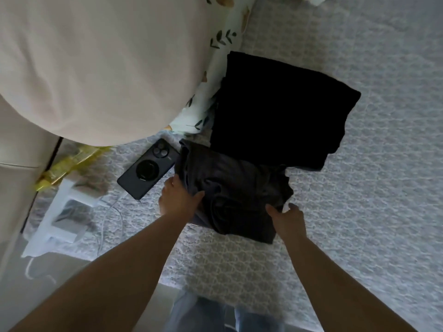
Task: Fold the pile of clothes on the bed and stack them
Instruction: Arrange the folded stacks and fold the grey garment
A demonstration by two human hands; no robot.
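Viewed from above, over the near edge of the bed with its grey patterned quilted cover [359, 188]. Dark grey folded garment [230, 197] lying on the cover near that edge, roughly squared but rumpled on top. Left hand [178, 198] at its left side, thumb laid over the top of the cloth, fingers apparently tucked under the edge, though hidden from view. Right hand [286, 215] at its right near corner, thumb and fingers closed around the fabric there. Black folded garment [280, 109] lying flat just beyond, its near edge touching or slightly overlapping the grey one. Judged: two items folded, the grey one gripped on both sides, probably about to be lifted onto the black one, so stacking not yet done. No unfolded pile seen; remaining clothes, if any, out of frame. Elsewhere: black smartphone with round camera ring [147, 170] face down just left of the grey garment, large cream pillow [96, 63] beyond it, leaf-printed white pillowcase [215, 68] beside the black garment, white plastic frame-like object [64, 212] with a cable at the left edge.
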